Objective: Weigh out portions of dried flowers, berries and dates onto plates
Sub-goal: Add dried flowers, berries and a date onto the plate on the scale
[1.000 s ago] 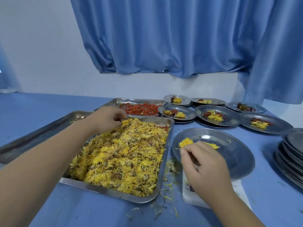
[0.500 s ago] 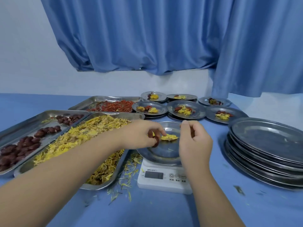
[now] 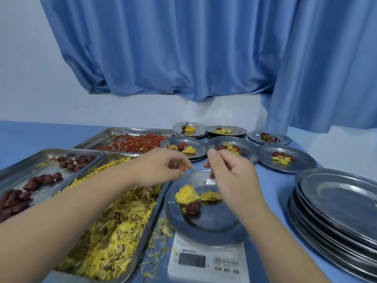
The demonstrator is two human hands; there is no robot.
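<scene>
1. The round shiny steel plate [image 3: 214, 221] stands on the white plastic digital scale [image 3: 208, 262] in the lower centre of the frame. On it lie two fluffy yellow dried flowers [image 3: 186, 196] and one dark red wrinkled date [image 3: 193, 207].
2. The left hand [image 3: 161, 166] pinches small orange-red dried berries [image 3: 182, 168] in its fingertips, just above the far rim of the plate. The right hand [image 3: 232, 180] has its fingers curled over the plate; whether it holds something, I cannot tell.
3. The berries look small and light, the steel is smooth and the rim is shallow. If they fall from too high, they may bounce or roll off onto the blue table [image 3: 279, 193].
4. The plate is wider than the scale. A hand that leans on its rim could tip it or spoil the reading. The display is too blurred to read.
5. The flowers look brittle and shed thin petals. Some loose petals [image 3: 161, 227] lie between the long steel tray [image 3: 152, 219] of flowers and the scale.
</scene>
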